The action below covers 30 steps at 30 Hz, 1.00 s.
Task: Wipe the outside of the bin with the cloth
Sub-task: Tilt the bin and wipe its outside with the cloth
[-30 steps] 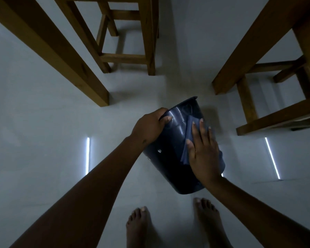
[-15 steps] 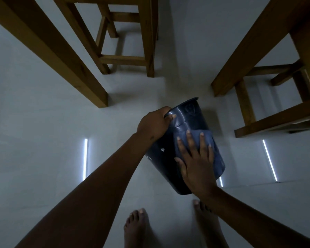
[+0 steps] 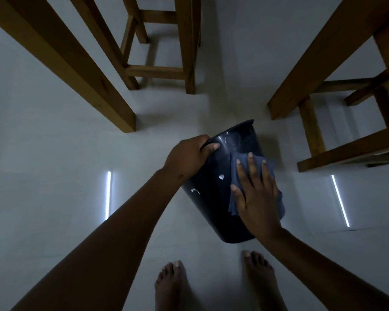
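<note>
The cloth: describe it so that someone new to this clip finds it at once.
On the pale floor between the wooden legs, two hands tilt a dark bin. The cloth is the blue fabric pressed flat on its side under the right hand, matte against glossy plastic.

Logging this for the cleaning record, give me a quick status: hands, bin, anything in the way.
Left hand gripping the bin at its rim. Right hand flat, pressing the blue cloth on the tilted bin's side. Wooden furniture legs nearby, not touching.

Bin [image 3: 213,198] tilted on floor [image 3: 54,176], cloth [image 3: 238,171] on its side.
</note>
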Motion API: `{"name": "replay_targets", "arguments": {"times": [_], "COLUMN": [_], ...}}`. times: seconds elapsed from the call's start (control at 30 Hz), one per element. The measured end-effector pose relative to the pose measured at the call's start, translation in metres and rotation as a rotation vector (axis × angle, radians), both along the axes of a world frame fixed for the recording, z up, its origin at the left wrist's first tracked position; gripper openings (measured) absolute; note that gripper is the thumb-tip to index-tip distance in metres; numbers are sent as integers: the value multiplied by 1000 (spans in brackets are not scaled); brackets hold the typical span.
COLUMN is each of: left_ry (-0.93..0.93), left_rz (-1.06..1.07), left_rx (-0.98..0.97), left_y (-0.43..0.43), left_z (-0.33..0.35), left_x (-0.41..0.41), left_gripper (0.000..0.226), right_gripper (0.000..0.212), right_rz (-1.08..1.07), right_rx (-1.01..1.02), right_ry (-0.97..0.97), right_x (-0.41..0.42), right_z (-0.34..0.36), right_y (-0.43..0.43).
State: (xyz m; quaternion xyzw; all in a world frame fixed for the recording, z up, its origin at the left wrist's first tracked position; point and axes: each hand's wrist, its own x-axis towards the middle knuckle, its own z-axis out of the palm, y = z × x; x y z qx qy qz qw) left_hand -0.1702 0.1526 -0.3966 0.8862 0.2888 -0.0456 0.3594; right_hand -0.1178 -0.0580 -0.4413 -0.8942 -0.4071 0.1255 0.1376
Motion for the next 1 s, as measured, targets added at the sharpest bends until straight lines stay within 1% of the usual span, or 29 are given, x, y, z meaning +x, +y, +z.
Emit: {"name": "replay_targets", "arguments": {"times": [0.07, 0.2, 0.23, 0.27, 0.3, 0.4, 0.47, 0.53, 0.63, 0.67, 0.77, 0.87, 0.93, 1.0], "left_ry": [-10, -2, -2, 2, 6, 17, 12, 14, 36, 42, 46, 30, 31, 39], "left_rz": [4, 64, 70, 72, 74, 81, 85, 77, 66, 74, 94, 97, 86, 83], "left_rx": [3, 17, 22, 24, 25, 30, 18, -5, -26, -34, -43, -57, -63, -61], "left_y": [-1, -7, -7, -7, -8, -9, -9, -11, -12, -11, -8, -7, -9, -9], "left_z": [2, -3, -3, -4, -4, -5, -3, 1, 5, 4, -1, -3, 0, 0], "left_x": [5, 7, 7, 8, 9, 10, 14, 19, 26, 26, 21, 21, 25, 27], "left_gripper": [31, 35, 36, 36, 36, 38, 36, 34, 31, 32, 38, 37, 34, 33], "right_gripper": [59, 55, 55, 56, 59, 60, 57, 57, 60, 61, 61, 60, 59, 60], "right_rz": [-3, -199, -220, -214, -178, 3, 59, 24, -86, -108, -8, 77, 26, -86], "right_rx": [49, 155, 149, 127, 88, -49, -40, -17, -9, -23, -96, -72, -35, 5], "right_ry": [23, 264, 283, 267, 211, 30, -21, -1, 104, 86, -42, -90, -23, 90], "right_x": [16, 46, 45, 40, 31, -2, -2, 12, 27, 20, -10, -5, 13, 25], "right_z": [-1, -3, -2, 0, 2, 3, 4, 4, 1, 2, 4, 4, 2, 0], "right_y": [10, 25, 21, 16, 10, -2, 8, 19, 18, 12, -1, 12, 23, 25]}}
